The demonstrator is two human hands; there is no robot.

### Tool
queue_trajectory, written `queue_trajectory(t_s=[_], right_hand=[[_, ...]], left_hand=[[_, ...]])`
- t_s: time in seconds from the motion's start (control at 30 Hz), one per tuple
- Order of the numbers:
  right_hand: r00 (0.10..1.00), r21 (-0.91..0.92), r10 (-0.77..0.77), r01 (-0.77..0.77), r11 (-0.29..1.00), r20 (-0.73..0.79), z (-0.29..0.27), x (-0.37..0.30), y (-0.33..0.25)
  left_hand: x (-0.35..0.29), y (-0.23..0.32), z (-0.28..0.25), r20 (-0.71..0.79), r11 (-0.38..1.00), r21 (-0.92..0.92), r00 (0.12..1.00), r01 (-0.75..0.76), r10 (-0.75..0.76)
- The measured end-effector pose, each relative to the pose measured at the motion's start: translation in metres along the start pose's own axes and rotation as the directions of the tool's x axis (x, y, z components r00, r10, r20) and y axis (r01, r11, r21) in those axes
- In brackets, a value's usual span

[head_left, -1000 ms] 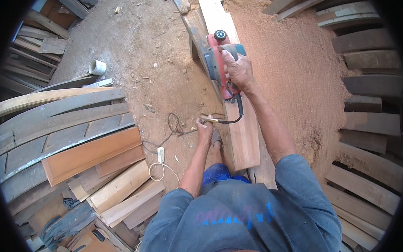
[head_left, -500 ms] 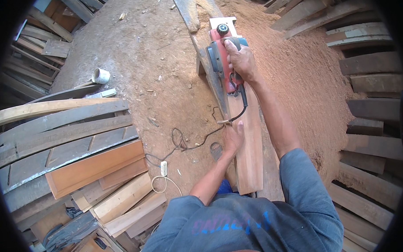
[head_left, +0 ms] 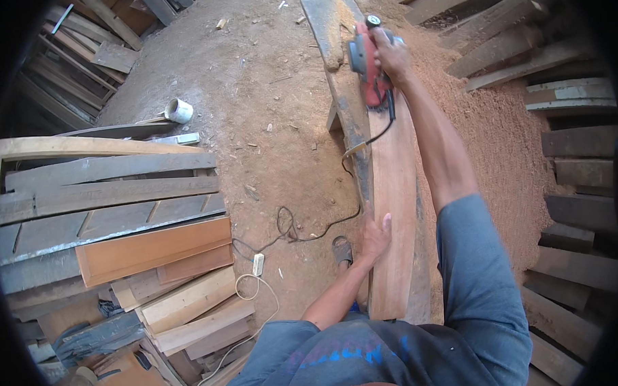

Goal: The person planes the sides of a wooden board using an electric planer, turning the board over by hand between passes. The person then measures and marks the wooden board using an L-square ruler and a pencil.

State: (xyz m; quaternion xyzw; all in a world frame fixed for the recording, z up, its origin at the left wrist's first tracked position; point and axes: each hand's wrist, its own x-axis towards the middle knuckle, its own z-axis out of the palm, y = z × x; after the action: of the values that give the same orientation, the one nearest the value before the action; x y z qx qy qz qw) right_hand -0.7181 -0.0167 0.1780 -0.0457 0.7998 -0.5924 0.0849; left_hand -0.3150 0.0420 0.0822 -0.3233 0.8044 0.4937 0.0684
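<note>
A red and grey electric hand planer [head_left: 371,72] sits on the far end of a long reddish-brown board [head_left: 394,190]. My right hand [head_left: 394,55] is closed round its handle, slightly smeared by motion. From the planer's rear a black power cord [head_left: 389,127] bends down to the left, past the board's edge. Nearer to me, my left hand [head_left: 375,241] grips the board's left edge, with its thumb on top and its fingers partly hidden. Under the board runs a worn plank bench [head_left: 320,19], with sawdust on its far end.
Wood shavings [head_left: 488,159] heap along the bench's right side. Stacked planks [head_left: 583,142] line the right, and more boards [head_left: 111,193] lie at left. A white bucket [head_left: 179,111] rests on the floor. The cord reaches a white socket block [head_left: 258,265] near my sandalled foot [head_left: 342,250].
The planer has slid away from me along the board and now covers its far end, with my right arm stretched further. My left hand keeps its hold. The whole view has shifted a little.
</note>
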Motion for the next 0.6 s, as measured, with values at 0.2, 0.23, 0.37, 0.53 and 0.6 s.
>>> queue_trajectory(t_s=[0.2, 0.23, 0.37, 0.53, 0.6], right_hand=[[0.999, 0.255, 0.032, -0.035, 0.966, 0.016, -0.069, -0.159, 0.016], [0.999, 0.295, 0.037, -0.042, 0.954, 0.020, -0.080, -0.192, 0.020], [0.972, 0.334, 0.235, -0.215, 0.918, -0.020, -0.145, -0.328, 0.037], [0.932, 0.273, 0.330, -0.283, 0.920, -0.147, -0.201, -0.472, 0.070], [0.925, 0.213, 0.352, -0.318, 0.924, -0.144, -0.218, -0.523, 0.075]], left_hand=[[0.000, -0.014, 0.009, -0.043, 0.999, 0.001, 0.998, -0.038, 0.038], [0.003, -0.014, 0.006, -0.032, 0.999, -0.047, 0.999, -0.017, 0.015], [0.013, -0.024, 0.001, 0.285, 0.990, -0.130, 0.959, 0.052, -0.013], [-0.025, -0.107, -0.059, 0.791, 0.965, -0.049, 0.579, -0.259, 0.195], [-0.048, -0.155, -0.079, 0.860, 0.957, 0.098, 0.506, -0.273, 0.056]])
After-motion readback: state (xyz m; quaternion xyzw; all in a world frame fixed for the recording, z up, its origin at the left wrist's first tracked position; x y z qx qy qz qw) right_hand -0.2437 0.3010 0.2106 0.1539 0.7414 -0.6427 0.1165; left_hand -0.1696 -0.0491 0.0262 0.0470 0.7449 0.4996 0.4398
